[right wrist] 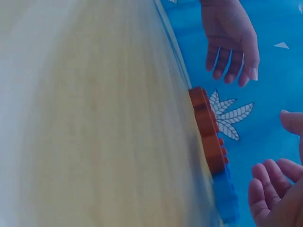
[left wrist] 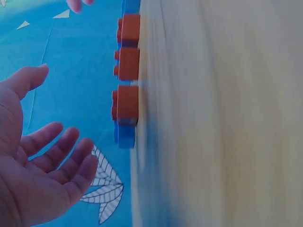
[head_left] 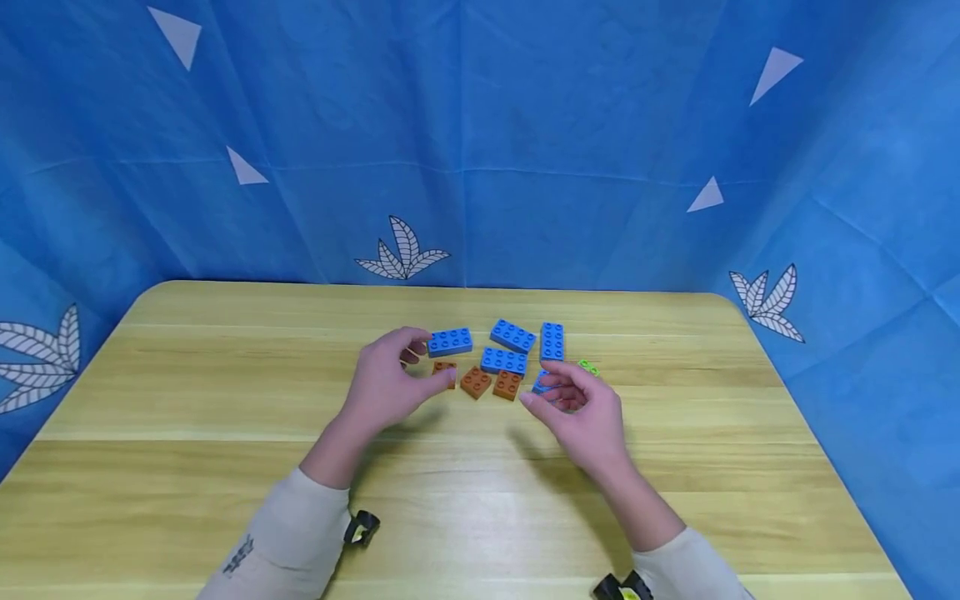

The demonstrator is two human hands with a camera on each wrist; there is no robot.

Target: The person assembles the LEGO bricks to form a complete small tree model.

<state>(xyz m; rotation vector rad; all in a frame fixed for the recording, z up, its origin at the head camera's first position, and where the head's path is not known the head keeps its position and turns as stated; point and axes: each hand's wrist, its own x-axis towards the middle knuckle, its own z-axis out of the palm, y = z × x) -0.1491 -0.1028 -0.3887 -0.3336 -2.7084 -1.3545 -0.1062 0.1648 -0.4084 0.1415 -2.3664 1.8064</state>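
Observation:
My left hand [head_left: 384, 382] hovers at the left end of a group of toy building bricks, thumb and fingers apart with nothing between them. Under its thumb is an orange brick [head_left: 444, 366], partly hidden; a blue brick [head_left: 450, 343] lies by its fingertips. My right hand [head_left: 592, 421] is over the group's right side, fingers loosely bent and holding nothing. Beneath it a blue brick [head_left: 541, 382] is partly covered, and a green brick [head_left: 588, 366] shows behind. Two more orange bricks, one in the middle [head_left: 476, 382] and one to its right [head_left: 507, 385], lie between the hands.
Farther back lie more blue bricks: one angled [head_left: 513, 336], one lengthwise [head_left: 552, 342] and one crosswise [head_left: 503, 361] behind the orange ones. All rest on a wooden table [head_left: 225, 400]. A blue patterned curtain [head_left: 525, 167] hangs behind the table and along its sides.

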